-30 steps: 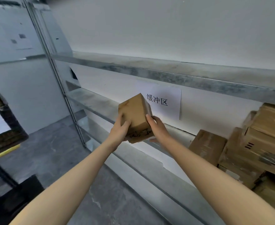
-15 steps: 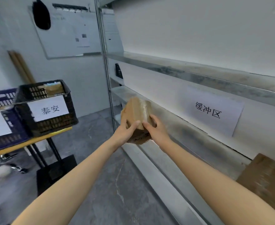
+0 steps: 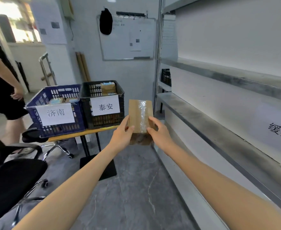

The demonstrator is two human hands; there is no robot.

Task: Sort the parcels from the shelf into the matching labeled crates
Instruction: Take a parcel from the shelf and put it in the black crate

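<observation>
The crate labelled 泰安 (image 3: 103, 121) is sitting on a table (image 3: 73, 136), with the crate labelled 济南 (image 3: 62, 130) touching its left side. Just right of it and nearer the viewer, a left hand (image 3: 121, 136) and a right hand (image 3: 159, 135) are holding a parcel (image 3: 139, 113) between them. The shelf (image 3: 202, 117) is running along its right, and a whiteboard (image 3: 120, 40) is hanging behind it.

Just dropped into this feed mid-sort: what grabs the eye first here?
A taped brown parcel at centre, held upright between the left grip and right grip. Left of it on a table, a blue crate and a black crate carry big white labels.
</observation>
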